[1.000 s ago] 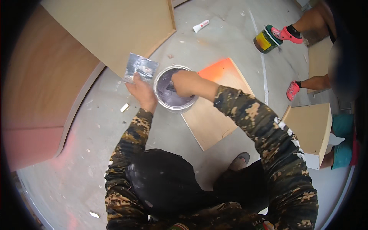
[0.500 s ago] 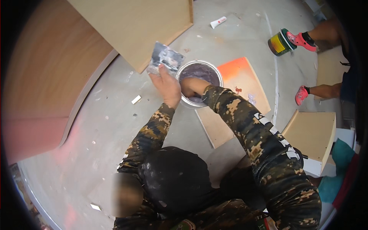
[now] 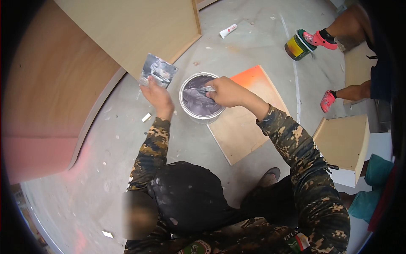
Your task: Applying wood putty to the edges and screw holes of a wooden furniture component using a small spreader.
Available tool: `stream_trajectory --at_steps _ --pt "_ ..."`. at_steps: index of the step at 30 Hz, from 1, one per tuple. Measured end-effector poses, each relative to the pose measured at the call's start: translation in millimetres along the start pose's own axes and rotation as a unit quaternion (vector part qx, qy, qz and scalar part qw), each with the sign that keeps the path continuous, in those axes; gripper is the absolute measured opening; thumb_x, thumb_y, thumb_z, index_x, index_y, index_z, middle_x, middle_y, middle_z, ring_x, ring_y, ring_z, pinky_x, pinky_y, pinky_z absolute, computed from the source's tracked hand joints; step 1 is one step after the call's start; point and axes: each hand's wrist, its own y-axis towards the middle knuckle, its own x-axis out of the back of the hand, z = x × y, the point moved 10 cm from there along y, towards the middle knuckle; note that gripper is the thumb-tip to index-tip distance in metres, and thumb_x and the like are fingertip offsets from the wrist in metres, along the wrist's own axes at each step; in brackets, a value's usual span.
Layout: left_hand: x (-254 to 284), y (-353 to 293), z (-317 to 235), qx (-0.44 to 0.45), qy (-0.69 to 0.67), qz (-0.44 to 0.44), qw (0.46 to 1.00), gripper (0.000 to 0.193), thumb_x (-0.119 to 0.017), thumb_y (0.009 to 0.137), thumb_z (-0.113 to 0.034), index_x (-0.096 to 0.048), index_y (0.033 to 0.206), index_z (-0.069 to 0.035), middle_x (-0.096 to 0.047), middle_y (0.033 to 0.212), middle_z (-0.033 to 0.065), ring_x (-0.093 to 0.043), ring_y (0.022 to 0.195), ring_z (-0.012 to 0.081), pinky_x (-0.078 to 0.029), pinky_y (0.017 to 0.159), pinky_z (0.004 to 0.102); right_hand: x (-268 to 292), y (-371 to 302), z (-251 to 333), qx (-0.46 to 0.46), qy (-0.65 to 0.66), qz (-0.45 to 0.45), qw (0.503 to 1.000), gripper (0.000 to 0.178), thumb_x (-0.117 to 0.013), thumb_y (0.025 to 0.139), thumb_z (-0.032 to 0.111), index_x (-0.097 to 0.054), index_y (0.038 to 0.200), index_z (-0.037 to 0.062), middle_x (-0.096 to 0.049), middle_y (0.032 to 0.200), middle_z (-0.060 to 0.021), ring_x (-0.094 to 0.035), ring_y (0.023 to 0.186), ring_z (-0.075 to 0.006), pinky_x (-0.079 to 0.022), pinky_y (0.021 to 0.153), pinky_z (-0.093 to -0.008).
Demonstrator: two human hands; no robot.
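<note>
Since the frame half a second back, the right hand (image 3: 226, 91) has slid from deep over the tin (image 3: 201, 98) toward its right rim, and the left hand (image 3: 157, 95) with its square scraper (image 3: 157, 70) has drifted a little away from the tin to the left. The tin is round, bright metal at the rim, standing on the grey concrete floor (image 3: 122, 169) with its right edge against a flat plywood board (image 3: 247, 122); inside is a thick, creased grey-violet paste. The right hand is closed, fingers pinched on a small pale blade (image 3: 207, 89) whose tip lies in the paste near the rim. The left hand pinches the lower edge of the scraper between thumb and fingers; this thin square plate is held up beside the tin, its face smeared with mottled grey paste. The plywood board is pale and smooth, with an orange-red wash at its far corner. Above the scraper leans a large pale panel (image 3: 131, 29) with a straight sharp edge. Far off on the floor lie a small white tube (image 3: 228, 30) and a yellow-and-green can (image 3: 298, 45), beside another person's pink shoe (image 3: 320, 39)
</note>
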Motion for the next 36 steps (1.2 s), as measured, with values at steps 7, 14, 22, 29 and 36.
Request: stream_trajectory --at_steps 7,14,22,29,36 --pt "-30 13 -24 0.124 0.033 0.113 0.985 0.032 -0.043 0.102 -0.015 -0.046 0.129 0.001 -0.060 0.122 0.0167 -0.067 0.106 0.0313 -0.064 0.078 0.0511 49 -39 9 0.040 0.104 -0.091 0.990 0.031 -0.061 0.093 0.016 -0.067 0.119 -0.0011 -0.072 0.095 -0.0250 -0.070 0.085 -0.0373 -0.053 0.080 -0.0417" --pt "-62 -21 -1 0.289 0.189 0.303 0.888 0.031 -0.040 0.102 -0.012 -0.043 0.130 0.002 -0.062 0.117 0.0177 -0.071 0.093 0.0264 -0.067 0.068 0.0426 91 -65 20 0.108 0.156 -0.151 0.970 0.028 -0.060 0.096 0.016 -0.068 0.118 -0.0005 -0.073 0.096 -0.0222 -0.071 0.087 -0.0277 -0.053 0.081 -0.0365" --pt "-145 -128 -14 0.426 0.072 0.423 0.797 0.035 -0.038 0.102 -0.015 -0.043 0.129 0.007 -0.063 0.116 0.0203 -0.071 0.097 0.0320 -0.066 0.076 0.0437 159 -143 9 0.158 0.199 -0.201 0.946 0.029 -0.058 0.101 0.013 -0.064 0.123 -0.0035 -0.072 0.105 -0.0115 -0.065 0.098 -0.0132 -0.051 0.089 -0.0295" --pt "-232 -222 4 0.497 0.005 0.421 0.759 0.035 -0.035 0.103 -0.016 -0.042 0.130 0.005 -0.057 0.127 0.0226 -0.061 0.118 0.0352 -0.056 0.097 0.0513 173 -240 -52 0.192 0.120 -0.347 0.910 0.026 -0.059 0.097 0.007 -0.066 0.121 -0.0002 -0.073 0.104 -0.0150 -0.071 0.086 -0.0202 -0.055 0.076 -0.0306" --pt "-255 -310 80 0.538 -0.068 0.388 0.745 0.038 -0.037 0.102 -0.017 -0.042 0.134 0.003 -0.058 0.128 0.0196 -0.060 0.119 0.0336 -0.053 0.100 0.0515 104 -291 -119 0.284 0.046 -0.448 0.846 0.056 -0.058 0.081 -0.017 -0.058 0.134 0.0022 -0.057 0.137 -0.0205 -0.055 0.129 -0.0372 -0.047 0.107 -0.0423"
